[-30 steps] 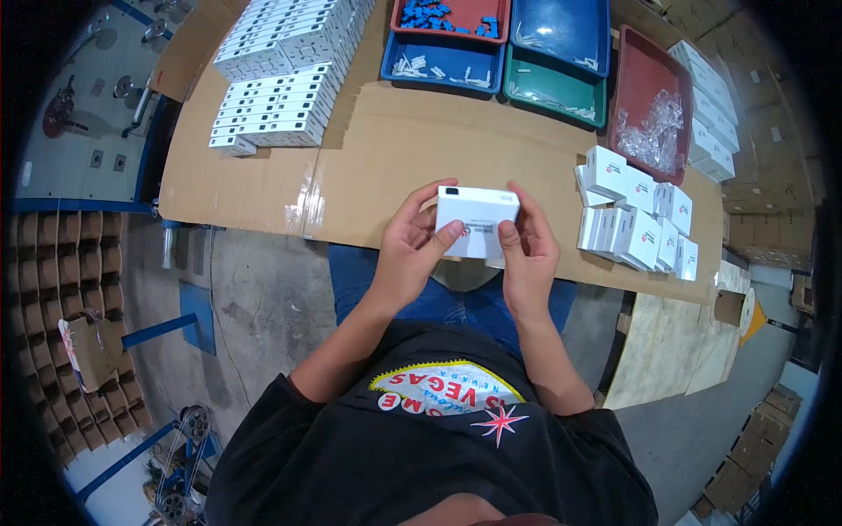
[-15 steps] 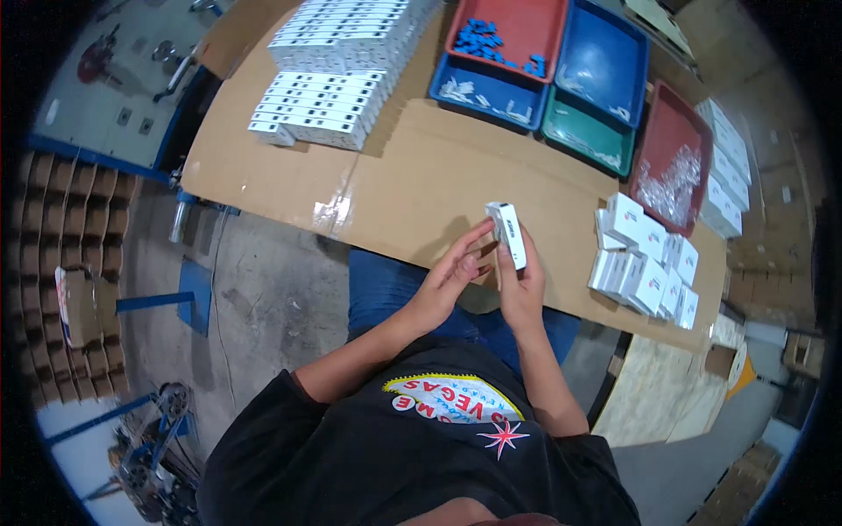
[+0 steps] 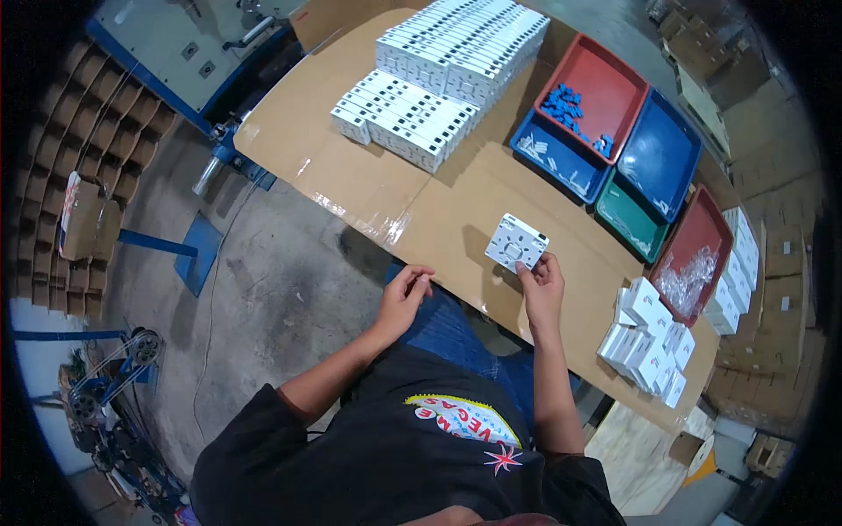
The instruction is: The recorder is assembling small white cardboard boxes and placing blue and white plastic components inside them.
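Note:
My right hand (image 3: pixel 544 294) grips a white square plastic plate (image 3: pixel 517 238) by its lower right corner, thumb on the near face. The plate is held tilted above the cardboard-covered table, with holes and a small square in the middle of its face. My left hand (image 3: pixel 405 300) is apart from it, at the table's near edge. Its fingers are curled with thumb and fingertips together; whatever they pinch, if anything, is too small to make out. Long stacked rows of similar white square pieces (image 3: pixel 412 123) stand at the far left of the table.
Beyond the plate lie a red tray (image 3: pixel 605 74) with blue pieces, a blue tray (image 3: pixel 548 171) with small white pieces, another blue tray (image 3: pixel 662 145) and a green tray (image 3: pixel 631 230). A dark red tray (image 3: pixel 706 219) holds clear bags. White packets (image 3: pixel 649 351) are piled at the right.
My hands have parted: the left let go of the plate and moved left, while the right holds it farther out, its broad face turned up. The view has shifted, too.

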Tool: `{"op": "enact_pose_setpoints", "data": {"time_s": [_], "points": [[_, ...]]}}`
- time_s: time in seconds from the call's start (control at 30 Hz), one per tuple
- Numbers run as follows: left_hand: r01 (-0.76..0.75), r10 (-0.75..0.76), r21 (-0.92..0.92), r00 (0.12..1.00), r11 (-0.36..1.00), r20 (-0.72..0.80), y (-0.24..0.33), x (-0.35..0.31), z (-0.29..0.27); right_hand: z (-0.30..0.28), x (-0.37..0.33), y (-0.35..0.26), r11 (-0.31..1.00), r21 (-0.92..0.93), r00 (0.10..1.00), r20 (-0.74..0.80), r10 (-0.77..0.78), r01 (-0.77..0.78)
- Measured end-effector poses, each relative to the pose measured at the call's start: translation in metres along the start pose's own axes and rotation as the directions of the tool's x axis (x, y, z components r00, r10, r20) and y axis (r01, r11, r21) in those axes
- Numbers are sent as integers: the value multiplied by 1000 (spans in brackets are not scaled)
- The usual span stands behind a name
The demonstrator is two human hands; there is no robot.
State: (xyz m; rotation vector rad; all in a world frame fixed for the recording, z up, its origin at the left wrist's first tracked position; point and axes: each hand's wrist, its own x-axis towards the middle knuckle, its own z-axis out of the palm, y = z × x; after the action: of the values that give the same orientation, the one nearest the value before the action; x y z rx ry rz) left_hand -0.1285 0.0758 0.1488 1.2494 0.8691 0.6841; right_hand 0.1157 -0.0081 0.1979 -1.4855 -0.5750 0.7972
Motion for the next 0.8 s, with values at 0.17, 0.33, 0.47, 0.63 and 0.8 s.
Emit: {"op": "enact_pose_setpoints", "data": {"time_s": [0.17, 0.33, 0.47, 0.63, 0.8], "points": [[-9, -5, -121, 993, 993, -115, -14, 6, -2, 37, 41, -10, 987, -118, 989, 114, -93, 106], [21, -37, -138, 993, 990, -109, -21, 8, -8, 79, 85, -33, 961, -134, 956, 202, -214, 244], [16, -33, -131, 990, 991, -135, -21, 10, -7, 117, 107, -43, 899, -338, 957, 176, -230, 279], [-22, 1, -107, 982, 994, -190, -23, 12, -4, 179, 121, 11, 928, -204, 943, 183, -278, 313], [-17, -1, -87, 980, 996, -200, -18, 12, -5, 236, 108, 31, 909, -300, 957, 119, -265, 289]]}}
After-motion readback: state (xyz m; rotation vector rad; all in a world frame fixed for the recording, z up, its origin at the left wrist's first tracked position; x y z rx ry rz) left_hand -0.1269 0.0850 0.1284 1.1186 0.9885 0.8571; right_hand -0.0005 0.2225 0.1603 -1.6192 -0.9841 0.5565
